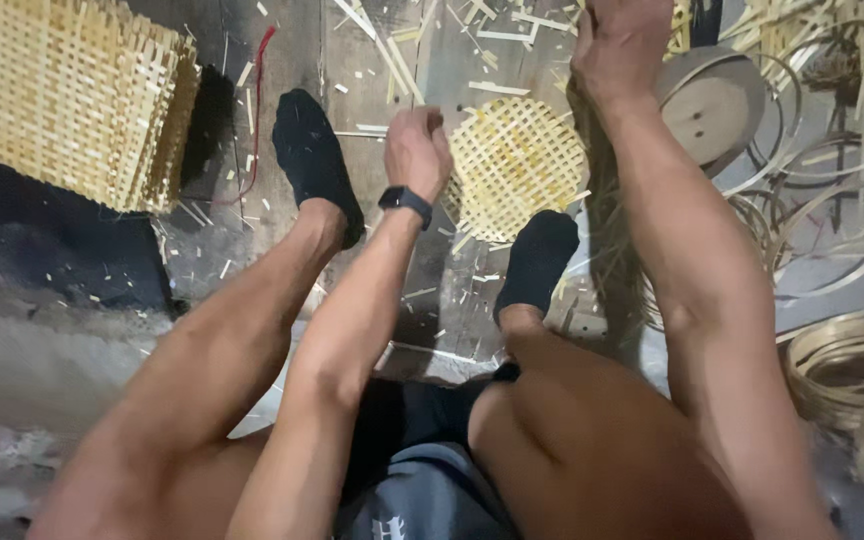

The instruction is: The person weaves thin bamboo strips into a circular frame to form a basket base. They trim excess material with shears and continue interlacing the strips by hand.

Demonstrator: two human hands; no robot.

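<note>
A round woven bamboo mat [517, 165] lies on the floor, its near edge pinned under my right foot in a black sock [537, 260]. My left hand [417, 150], with a black watch on the wrist, is closed on the mat's left edge. My right hand [620, 40] is raised at the top of the view, closed on a bundle of thin dark strips [597, 190] that hangs down past the mat's right side. My left foot [314, 160], also in a black sock, rests to the left.
A stack of square woven bamboo sheets [67, 95] lies at the upper left. A round wooden disc [714, 100] and several bamboo hoops [832, 200] sit at the right, with coiled rings [852, 370] lower right. Bamboo offcuts [392, 50] litter the wooden floor.
</note>
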